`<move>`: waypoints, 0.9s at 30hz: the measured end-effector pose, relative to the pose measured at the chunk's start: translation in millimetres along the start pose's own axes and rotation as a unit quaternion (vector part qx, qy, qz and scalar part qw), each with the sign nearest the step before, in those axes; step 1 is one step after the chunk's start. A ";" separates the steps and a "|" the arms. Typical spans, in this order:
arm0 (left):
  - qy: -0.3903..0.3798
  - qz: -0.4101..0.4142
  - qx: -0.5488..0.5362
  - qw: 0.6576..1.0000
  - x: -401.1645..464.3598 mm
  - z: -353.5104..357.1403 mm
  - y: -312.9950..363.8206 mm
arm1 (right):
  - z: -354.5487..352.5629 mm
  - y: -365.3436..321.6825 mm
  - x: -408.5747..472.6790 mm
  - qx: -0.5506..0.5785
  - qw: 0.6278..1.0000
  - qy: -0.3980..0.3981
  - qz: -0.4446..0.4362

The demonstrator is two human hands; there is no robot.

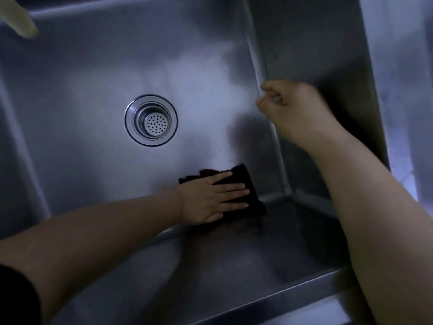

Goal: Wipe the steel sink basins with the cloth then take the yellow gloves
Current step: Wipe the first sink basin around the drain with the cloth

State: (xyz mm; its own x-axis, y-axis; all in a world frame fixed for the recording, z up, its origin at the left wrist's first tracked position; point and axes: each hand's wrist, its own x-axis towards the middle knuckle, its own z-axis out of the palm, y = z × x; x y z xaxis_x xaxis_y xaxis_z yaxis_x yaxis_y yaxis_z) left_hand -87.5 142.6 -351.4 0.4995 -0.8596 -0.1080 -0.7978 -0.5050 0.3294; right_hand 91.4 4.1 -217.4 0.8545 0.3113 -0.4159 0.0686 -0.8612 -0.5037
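A person's two bare forearms reach down from the near rim into a steel sink basin [93, 73], the drain strainer [151, 120] set in its floor. The left hand [212, 200] lies flat on a dark cloth [244, 184], pressing it to the basin floor toward the near right corner from the drain, just short of where floor meets the near wall. Its fingers [234, 187] are straight and spread a little — pressing, not gripping.

The right hand [295, 109] sits to the right of the drain, against the seam where the basin floor turns up into the right wall. Its fingers are curled in loosely; whether they pinch anything small cannot be told, and nothing is plainly held.

The step in hand looks to be the wiping of this basin's floor. To do it well, the palm should keep even weight on the cloth and carry it in overlapping passes right into the corner seams, where grime tends to gather, then up the walls — with the cloth kept flat under the hand so it does not bunch.

A pale yellowish shape [20, 22], far up and left of the drain, may be part of the yellow gloves; it is too blurred to say.
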 end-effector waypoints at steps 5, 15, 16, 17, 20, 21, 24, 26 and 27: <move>-0.006 -0.029 0.009 1.000 77.6 -10.2 2.2 | 1.6 1.2 0.5 -0.012 1.000 -0.006 -0.005; -0.027 -0.021 -0.050 0.998 41.7 -14.5 9.4 | 4.0 -1.3 -6.6 -0.023 0.998 -0.054 -0.009; -0.028 -0.020 -0.072 0.997 23.7 -15.3 11.3 | 3.3 -2.4 -6.8 -0.019 0.998 -0.055 -0.009; -0.031 -0.023 -0.091 0.995 4.4 -15.8 13.7 | 2.7 -3.8 -7.4 -0.016 0.998 -0.056 -0.009; -0.053 -0.042 -0.128 0.989 -51.1 -19.9 22.4 | 1.5 -6.5 -9.7 -0.014 0.998 -0.068 -0.001; -0.064 -0.050 -0.137 0.987 -67.5 -22.3 25.3 | 1.0 -7.0 -10.7 -0.013 0.997 -0.071 0.001; -0.087 -0.074 -0.163 0.980 -105.8 -29.8 32.6 | 0.3 -8.8 -12.7 -0.014 0.997 -0.077 0.004; -0.108 -0.089 -0.186 0.973 -112.9 -33.3 35.0 | -0.5 -10.2 -12.6 -0.016 0.997 -0.078 0.003; -0.115 -0.095 -0.197 0.969 -110.0 -33.0 36.1 | -1.1 -10.7 -12.5 -0.014 0.997 -0.078 0.003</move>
State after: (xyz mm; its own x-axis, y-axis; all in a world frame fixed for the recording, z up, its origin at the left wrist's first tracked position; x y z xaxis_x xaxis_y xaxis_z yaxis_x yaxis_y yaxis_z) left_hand -160.1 221.5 -296.6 0.4996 -0.7719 -0.3932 -0.4856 -0.6254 0.6108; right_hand 80.5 9.0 -206.0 0.7646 0.3637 -0.5321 0.0806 -0.8730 -0.4809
